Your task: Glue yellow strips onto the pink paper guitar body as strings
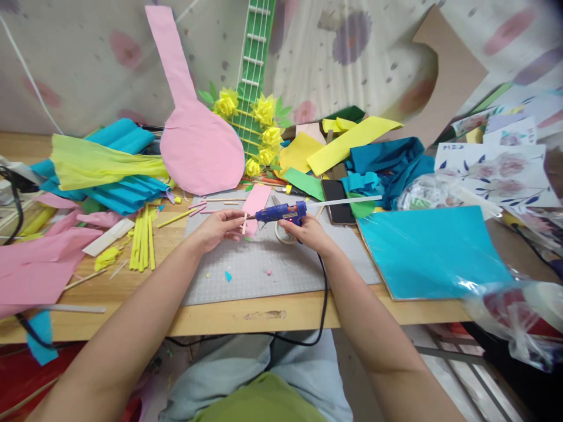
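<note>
Head view: over the mat (299,275), our right hand (310,232) gripped the glue gun (279,214) at the rear, judged its best hold; our left hand (220,227) pinched a thin, likely fragile stick (244,224) at the nozzle (250,217); a pink cutout (202,152) stood beyond.

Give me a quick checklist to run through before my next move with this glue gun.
1. Glue gun in the right hand: ok, gripped by its handle.
2. Glue stick loaded: ok, a long length sticks out of the back.
3. Small pale stick held: ok, in the left hand.
4. Left hand well away from the nozzle: not ok, its fingertips are right by the tip.
5. Black cord kept off the table's front edge: not ok, it hangs over it.
6. Glue hot enough: cannot tell from this picture.
</note>
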`<act>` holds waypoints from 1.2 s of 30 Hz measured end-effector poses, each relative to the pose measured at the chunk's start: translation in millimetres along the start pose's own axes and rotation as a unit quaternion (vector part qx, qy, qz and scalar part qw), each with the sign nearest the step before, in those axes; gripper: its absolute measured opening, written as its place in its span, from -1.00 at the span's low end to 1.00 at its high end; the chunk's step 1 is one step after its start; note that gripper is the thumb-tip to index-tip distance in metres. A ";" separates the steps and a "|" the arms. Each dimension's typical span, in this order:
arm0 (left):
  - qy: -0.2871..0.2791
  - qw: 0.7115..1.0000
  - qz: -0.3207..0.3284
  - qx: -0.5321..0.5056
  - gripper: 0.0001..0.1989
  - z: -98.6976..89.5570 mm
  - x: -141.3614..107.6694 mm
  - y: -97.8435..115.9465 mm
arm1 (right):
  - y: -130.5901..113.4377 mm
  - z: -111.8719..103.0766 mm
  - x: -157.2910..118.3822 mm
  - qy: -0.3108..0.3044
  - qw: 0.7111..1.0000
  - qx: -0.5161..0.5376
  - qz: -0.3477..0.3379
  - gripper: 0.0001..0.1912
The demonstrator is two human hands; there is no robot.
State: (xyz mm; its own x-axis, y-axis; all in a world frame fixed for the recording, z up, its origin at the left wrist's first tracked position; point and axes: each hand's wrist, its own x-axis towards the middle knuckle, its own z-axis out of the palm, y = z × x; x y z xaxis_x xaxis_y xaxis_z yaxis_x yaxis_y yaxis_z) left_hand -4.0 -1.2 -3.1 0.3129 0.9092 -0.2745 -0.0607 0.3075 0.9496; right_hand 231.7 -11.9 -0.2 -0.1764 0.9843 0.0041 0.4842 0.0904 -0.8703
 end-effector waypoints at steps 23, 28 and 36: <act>-0.009 1.000 -0.006 -0.010 -0.69 -4.3 5.1 -4.3 | 14.2 -14.8 8.7 0.171 0.985 -0.037 -0.009 -0.53; 0.019 0.997 0.037 -0.059 -0.76 -4.3 5.1 -2.2 | 39.0 -36.2 16.7 0.239 0.966 -0.088 0.032 -0.48; 0.047 0.992 0.107 -0.051 -0.74 -1.8 3.7 -1.5 | 47.5 -37.2 20.2 0.215 0.948 -0.221 0.076 -0.46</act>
State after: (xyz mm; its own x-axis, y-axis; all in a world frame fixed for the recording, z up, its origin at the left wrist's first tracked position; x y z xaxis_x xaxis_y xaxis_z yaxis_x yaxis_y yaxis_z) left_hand -4.4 2.2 -5.8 0.1937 0.9773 -0.0855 -0.2126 0.1269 0.9689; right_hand 283.0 17.9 -23.1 0.2428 0.9535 0.1784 0.8047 -0.0953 -0.5860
